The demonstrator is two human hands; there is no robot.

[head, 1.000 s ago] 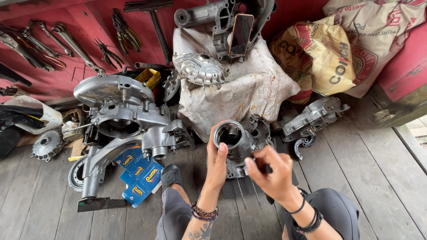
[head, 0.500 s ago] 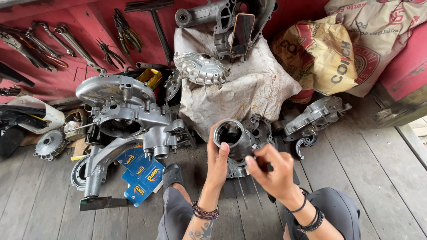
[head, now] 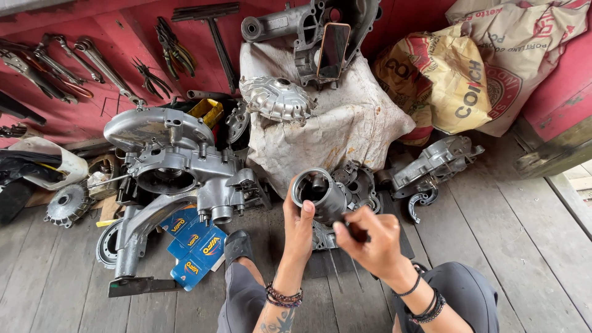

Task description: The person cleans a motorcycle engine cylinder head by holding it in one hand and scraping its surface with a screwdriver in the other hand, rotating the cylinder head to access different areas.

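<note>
The head view showed a floor (head: 524, 246) of grey wooden planks in front of a red wall (head: 123, 37) where wrenches (head: 74, 58) and pliers (head: 172, 49) were lying. Far in the middle, a dirty white sack (head: 345, 135) carried a ribbed round cover (head: 274, 98) and a grey casing (head: 296, 31). On the left stood a big engine crankcase (head: 179, 166), with blue boxes (head: 194, 246) near it on the floor.

The left hand (head: 299, 225) was clamped on a grey metal cylinder (head: 320, 192), with the thumb on its near rim, and held it in the air above the floor, just over other engine parts (head: 357, 182) in the middle of the scene. The right hand (head: 370, 237) was closed at the low right end of the cylinder, with the fingers pinched on something small and dark; what it was I cannot tell.

The long axis of the cylinder ran tilted, from its open mouth at the upper left to the end at the lower right. The mouth pointed up, toward the camera.

In my judgement, the cylinder could slip, because only one hand carried it and it looked heavy and perhaps oily; it would then fall on the parts below. The small piece in the right hand could also drop between the planks.
</note>
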